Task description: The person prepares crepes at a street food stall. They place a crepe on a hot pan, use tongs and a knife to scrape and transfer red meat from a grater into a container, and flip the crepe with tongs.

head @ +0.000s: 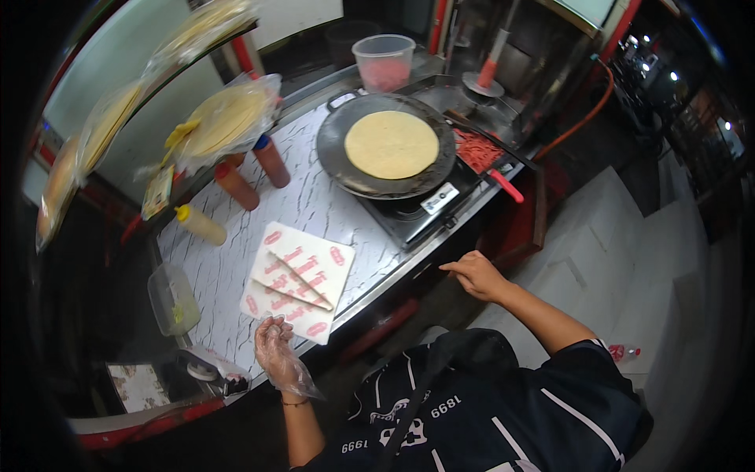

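My left hand wears a clear plastic glove and is half curled beside the near left corner of a printed wrapping paper; whether it touches the paper I cannot tell. Metal tongs lie on that paper. My bare right hand is in the air just off the counter's front edge, its index finger pointing left, nothing in it. Up from it, a round flatbread lies flat on a black griddle pan over a gas stove. Red shredded filling is right of the pan, near a red-handled utensil.
Sauce bottles stand left on the marble-patterned counter. Bagged flatbreads lie above them. A plastic tub is behind the pan, a clear container at the left edge. A vertical spit stands back right.
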Available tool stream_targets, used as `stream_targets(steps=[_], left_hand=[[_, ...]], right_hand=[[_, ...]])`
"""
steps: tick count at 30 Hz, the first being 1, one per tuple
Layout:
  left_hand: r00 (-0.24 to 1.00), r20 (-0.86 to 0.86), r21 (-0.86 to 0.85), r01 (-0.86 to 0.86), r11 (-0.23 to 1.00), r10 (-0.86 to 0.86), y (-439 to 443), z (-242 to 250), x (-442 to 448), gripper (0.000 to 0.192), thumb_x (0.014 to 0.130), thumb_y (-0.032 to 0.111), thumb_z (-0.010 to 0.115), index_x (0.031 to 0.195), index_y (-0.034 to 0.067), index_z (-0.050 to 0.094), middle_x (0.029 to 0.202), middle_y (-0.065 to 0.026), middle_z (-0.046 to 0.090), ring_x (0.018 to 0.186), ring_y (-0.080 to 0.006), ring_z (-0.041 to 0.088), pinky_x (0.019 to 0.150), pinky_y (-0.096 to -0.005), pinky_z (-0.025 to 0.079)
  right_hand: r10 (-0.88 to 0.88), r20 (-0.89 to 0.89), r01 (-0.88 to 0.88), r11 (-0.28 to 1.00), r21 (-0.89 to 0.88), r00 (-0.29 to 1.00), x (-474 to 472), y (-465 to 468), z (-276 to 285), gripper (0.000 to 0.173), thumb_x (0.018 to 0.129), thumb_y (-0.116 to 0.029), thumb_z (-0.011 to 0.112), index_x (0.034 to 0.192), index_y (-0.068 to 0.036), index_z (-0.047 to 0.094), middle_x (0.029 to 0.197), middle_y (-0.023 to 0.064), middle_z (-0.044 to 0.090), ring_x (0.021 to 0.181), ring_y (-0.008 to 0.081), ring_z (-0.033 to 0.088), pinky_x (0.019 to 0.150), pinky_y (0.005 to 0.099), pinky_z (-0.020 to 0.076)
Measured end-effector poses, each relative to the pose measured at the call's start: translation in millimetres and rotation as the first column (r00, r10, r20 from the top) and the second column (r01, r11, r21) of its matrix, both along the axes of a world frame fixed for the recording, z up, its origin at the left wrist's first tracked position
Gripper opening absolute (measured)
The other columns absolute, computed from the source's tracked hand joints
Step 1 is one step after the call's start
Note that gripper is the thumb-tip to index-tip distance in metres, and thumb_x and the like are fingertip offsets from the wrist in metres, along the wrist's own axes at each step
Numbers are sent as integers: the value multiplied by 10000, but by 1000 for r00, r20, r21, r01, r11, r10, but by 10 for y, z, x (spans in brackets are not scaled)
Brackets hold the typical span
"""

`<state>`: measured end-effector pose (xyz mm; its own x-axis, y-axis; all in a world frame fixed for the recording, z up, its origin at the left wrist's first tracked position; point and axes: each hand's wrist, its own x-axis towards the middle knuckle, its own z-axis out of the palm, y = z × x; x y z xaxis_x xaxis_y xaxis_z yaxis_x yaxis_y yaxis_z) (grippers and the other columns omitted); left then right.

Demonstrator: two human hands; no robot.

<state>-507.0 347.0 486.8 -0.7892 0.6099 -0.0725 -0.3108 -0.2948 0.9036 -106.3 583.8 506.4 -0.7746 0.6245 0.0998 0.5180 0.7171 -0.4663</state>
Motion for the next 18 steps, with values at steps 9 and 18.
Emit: stream_targets(steps=[9,18], left_hand=[[799,-88,-141,581,802,-594,1252,444,1703,340,1023,132,611,1309,-53,610,1210,-182,707,1008,-214,704,939,-336,558],[379,509,123,856,501,-773,4014,100,4424,545,1064,342,626,1471,-3,514,1401,-195,626,1247,-310,640,1067,-425,517]], right_hand=[[-70,165,53,993,105,984,1841,834,-503,391,901,-90,644,1285,-127,706,986,103,723,1008,298,679,995,451,462],[176,302,-228,963,147,937,2925,1533,-869,232,974,-306,650,1009,-87,716,861,122,739,946,302,709,920,419,495]])
